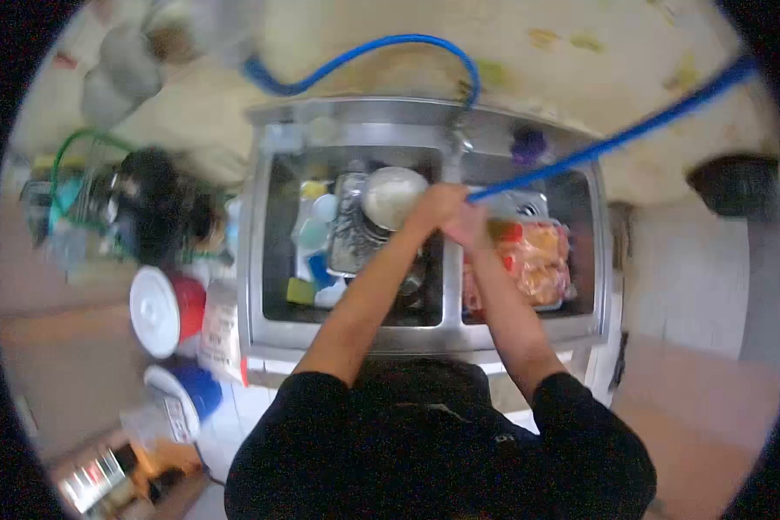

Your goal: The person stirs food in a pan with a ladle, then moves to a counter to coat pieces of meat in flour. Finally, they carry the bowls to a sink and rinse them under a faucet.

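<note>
Over the divider of a double metal sink (451,295), my left hand (440,206) and my right hand (468,227) come together. Both look closed around the end of a blue hose (572,160), which comes in from the upper right; motion blurs the fingers. To the left of my hands, in the left basin, lie a white round bowl (393,196) and a metal tray (348,238). Packed raw meat (539,264), wrapped in clear plastic, sits in the right basin beside my right forearm.
A green-yellow sponge (301,291) and pale cups (314,232) lie in the left basin. Another blue hose length (364,54) arches behind the sink. A red bucket with a white lid (158,310) and a blue bucket (195,394) stand left. A dark basket (735,184) is at right.
</note>
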Demonstrator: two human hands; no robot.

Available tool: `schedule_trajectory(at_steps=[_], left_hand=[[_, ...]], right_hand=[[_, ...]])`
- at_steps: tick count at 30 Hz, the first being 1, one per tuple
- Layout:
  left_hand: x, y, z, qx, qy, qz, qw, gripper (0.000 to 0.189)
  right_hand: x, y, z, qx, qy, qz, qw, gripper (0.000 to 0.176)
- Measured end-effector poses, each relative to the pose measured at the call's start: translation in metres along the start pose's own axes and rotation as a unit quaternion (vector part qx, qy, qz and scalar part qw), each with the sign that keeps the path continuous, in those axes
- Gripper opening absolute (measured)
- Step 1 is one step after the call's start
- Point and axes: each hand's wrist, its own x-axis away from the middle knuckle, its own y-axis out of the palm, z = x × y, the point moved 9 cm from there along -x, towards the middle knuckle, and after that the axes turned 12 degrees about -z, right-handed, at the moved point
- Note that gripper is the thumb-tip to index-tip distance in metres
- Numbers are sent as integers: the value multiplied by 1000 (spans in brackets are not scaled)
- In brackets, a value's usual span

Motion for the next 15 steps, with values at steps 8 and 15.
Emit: schedule_trajectory(at_steps=[8, 15], left_hand=[[4, -5, 9, -43, 114, 18, 992, 19], [-4, 32, 13, -151, 122, -40, 980, 18]], right_hand=[[9, -23, -12, 62, -5, 187, 980, 54], [38, -23, -5, 62, -7, 278, 959, 61]])
